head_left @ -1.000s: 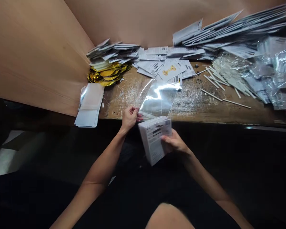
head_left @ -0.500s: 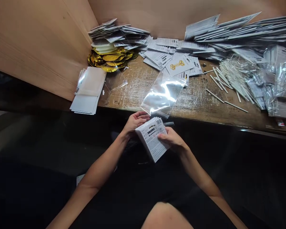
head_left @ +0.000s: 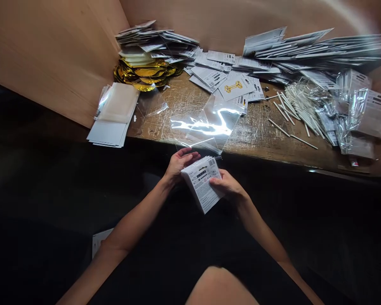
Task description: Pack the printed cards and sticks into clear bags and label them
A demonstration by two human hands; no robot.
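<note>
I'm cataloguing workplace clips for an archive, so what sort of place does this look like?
Probably a hand-packing workstation: a worn wooden bench is heaped with printed cards, clear bags and gold foil, while the left hand and right hand handle a stack of cards.

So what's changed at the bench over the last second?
The left hand has let go of the clear plastic bag, which now lies flatter on the wooden bench, and has moved across to the upper edge of the stack of printed cards. The right hand keeps its hold on that stack. The gold foil pile and white sticks stayed as they were.
</note>
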